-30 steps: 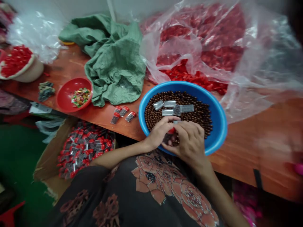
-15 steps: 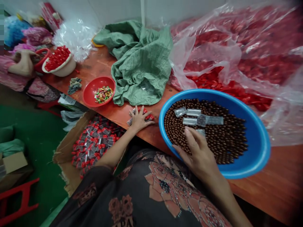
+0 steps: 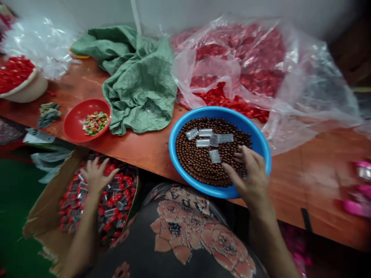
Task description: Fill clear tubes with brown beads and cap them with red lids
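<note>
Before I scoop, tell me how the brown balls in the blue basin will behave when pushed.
The brown balls look round, so they would probably roll. Their glossy highlights suggest a slippery surface. The blue basin has raised sides, likely containing gentle pushes.

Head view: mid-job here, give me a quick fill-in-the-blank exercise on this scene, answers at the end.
1. The left hand is spread above containers in a cardboard box; their caps are ____.
2. The right hand is over the basin, whose colour is ____.
3. In it, the clear pieces lie on round beads coloured ____.
4. The red bowl stands beside a crumpled cloth coloured ____.
Missing words: red; blue; brown; green.
</note>
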